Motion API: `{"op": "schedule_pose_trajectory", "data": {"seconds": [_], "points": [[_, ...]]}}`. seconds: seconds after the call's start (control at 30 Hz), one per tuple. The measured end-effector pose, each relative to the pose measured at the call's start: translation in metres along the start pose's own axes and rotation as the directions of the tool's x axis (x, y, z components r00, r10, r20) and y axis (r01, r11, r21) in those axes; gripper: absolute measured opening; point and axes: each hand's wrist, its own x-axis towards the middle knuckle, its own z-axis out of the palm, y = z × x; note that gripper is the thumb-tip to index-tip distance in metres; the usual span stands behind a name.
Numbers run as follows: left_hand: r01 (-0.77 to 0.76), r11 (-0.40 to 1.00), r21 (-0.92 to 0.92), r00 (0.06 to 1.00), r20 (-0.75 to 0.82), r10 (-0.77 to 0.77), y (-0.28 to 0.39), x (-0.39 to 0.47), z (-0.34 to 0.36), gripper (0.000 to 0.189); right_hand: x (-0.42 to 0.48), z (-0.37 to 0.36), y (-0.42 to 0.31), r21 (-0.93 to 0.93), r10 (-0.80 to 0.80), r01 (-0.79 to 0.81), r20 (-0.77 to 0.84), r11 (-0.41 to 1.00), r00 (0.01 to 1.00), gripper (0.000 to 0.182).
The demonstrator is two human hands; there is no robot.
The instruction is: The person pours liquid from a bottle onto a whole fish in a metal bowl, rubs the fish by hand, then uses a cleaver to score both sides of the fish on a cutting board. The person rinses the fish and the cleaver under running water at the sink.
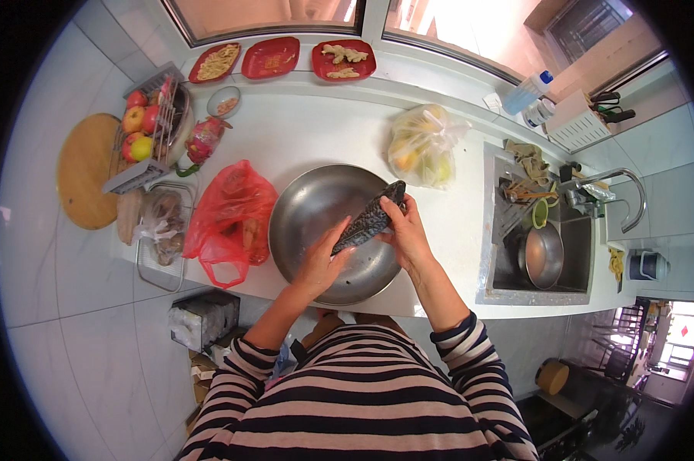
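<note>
A dark, mottled fish (369, 222) is held at a slant over a wide stainless steel bowl (301, 213) on the white counter. My left hand (323, 259) grips its lower end, and my right hand (403, 230) holds the upper end near the bowl's right side. Small dark specks lie in the bowl. Directly left of the bowl sits a red plastic bag (232, 213) with something inside that I cannot make out. Behind and to the right stands a knotted clear plastic bag (422, 147) with yellow and green produce.
To the right is a sink (508, 271) holding a metal bowl (544, 253), under a curved faucet (641, 196). At left stand a rack of apples (145, 127), a dragon fruit (204, 141) and a wire basket (145, 271). Red plates (270, 57) line the window sill.
</note>
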Motion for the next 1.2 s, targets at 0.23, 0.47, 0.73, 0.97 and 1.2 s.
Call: {"op": "schedule_pose_trajectory", "data": {"seconds": [0.23,0.47,0.73,0.97,1.2], "points": [[0.18,0.827,0.533,0.851,0.338,-0.403,-0.03,0.001,-0.024,0.046,-0.009,0.0,-0.016,0.072,-0.215,0.222,-0.098,0.972,0.972,0.068],[0.088,0.682,0.726,0.967,0.104,-0.235,-0.067,0.023,-0.018,0.029,-0.028,0.002,-0.01,-0.262,-0.556,0.595,0.211,0.76,0.804,0.067],[0.804,0.532,-0.265,0.589,0.473,-0.655,-0.096,0.033,-0.024,0.039,-0.02,-0.001,0.053,-0.571,-0.418,0.695,0.555,0.438,0.719,0.043],[0.639,0.769,-0.027,0.709,0.407,-0.576,-0.096,0.026,-0.025,0.051,-0.002,-0.011,0.054,-0.814,-0.258,0.501,0.438,0.294,0.861,0.049],[-0.053,0.84,0.541,0.954,0.277,-0.118,-0.037,0.008,-0.013,0.099,-0.006,0.001,0.031,-0.786,-0.218,0.539,0.493,0.303,0.842,0.043]]}}
